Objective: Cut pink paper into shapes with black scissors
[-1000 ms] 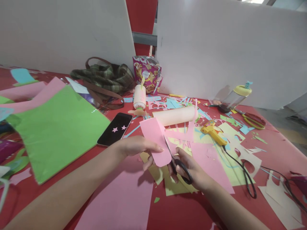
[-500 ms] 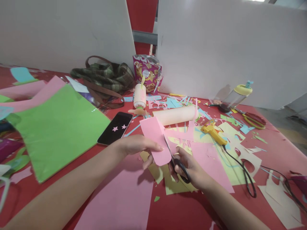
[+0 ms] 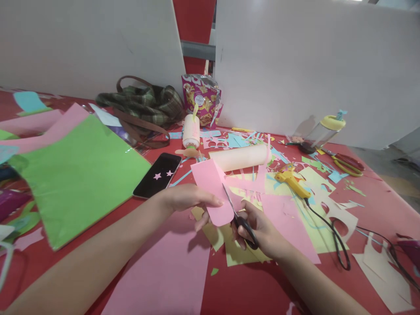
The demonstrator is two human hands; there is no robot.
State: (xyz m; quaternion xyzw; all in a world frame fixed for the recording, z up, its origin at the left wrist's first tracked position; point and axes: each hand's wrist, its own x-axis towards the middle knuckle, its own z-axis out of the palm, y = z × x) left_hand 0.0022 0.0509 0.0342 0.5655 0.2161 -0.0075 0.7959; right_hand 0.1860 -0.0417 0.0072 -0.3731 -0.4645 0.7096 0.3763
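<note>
At frame centre I see the left hand gripping pink paper, the right hand holding scissors whose blades meet it. Left of centre lies a phone bearing two stars; right, a yellow glue gun.

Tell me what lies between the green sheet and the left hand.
In the head view, the phone, with two pink stars on its screen, lies between the green sheet and the left hand.
</note>
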